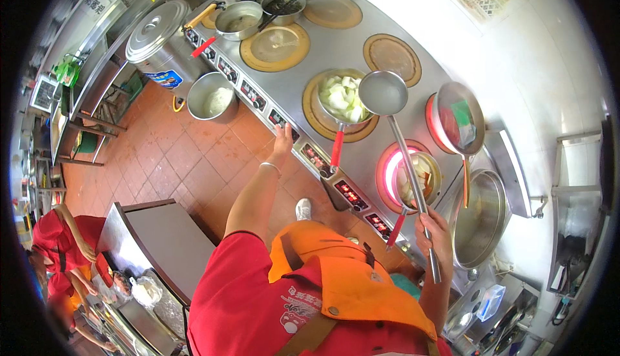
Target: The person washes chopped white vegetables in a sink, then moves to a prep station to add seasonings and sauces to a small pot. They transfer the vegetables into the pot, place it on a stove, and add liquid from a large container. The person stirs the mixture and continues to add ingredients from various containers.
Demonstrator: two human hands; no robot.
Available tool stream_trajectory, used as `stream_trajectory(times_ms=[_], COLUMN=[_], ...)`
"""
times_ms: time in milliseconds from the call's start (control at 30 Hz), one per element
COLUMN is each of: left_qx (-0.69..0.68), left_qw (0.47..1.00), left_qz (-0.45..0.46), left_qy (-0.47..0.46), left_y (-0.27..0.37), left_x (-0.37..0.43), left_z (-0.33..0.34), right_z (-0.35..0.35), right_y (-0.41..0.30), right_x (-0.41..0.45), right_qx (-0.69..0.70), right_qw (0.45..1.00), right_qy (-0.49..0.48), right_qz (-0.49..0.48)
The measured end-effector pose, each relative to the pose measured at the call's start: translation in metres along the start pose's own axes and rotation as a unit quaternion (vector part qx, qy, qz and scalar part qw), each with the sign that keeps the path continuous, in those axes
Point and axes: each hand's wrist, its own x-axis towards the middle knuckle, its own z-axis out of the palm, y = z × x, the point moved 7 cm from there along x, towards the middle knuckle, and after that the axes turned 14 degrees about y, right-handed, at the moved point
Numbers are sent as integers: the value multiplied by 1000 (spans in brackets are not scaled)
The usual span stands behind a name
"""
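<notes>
My right hand [432, 232] grips the long metal handle of a ladle [383, 93]. Its bowl hangs over the stove, beside a red-handled saucepan of pale green chopped vegetable [343, 98]. Below the ladle's handle, another red-handled saucepan [434, 174] with pale pieces in it sits partly over a glowing burner [387, 181]. At the stove's front edge, my left hand [284, 139] reaches over the control panel [276, 121] with fingers extended and nothing held. Whether its fingertips touch a knob, I cannot tell.
A tilted pan [459, 118] with a green packet stands by another glowing burner. Right of the stove is a large round metal basin [479, 218]. A lidded steel pot [160, 31] and an open pot [212, 96] stand at left. Co-workers in red [68, 239] are behind a counter [162, 244].
</notes>
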Motion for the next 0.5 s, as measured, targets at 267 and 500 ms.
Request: stream_trajectory(times_ms=[267, 500], left_qx=[-82, -184], left_qw=[994, 982], left_qz=[12, -47], left_qy=[-66, 6], left_y=[-9, 7], left_x=[1, -45], left_z=[-18, -48], right_z=[13, 24], right_y=[-13, -24], right_x=[8, 12], right_qx=[-87, -108], right_qw=[995, 993], right_qy=[13, 8], right_qz=[-36, -55])
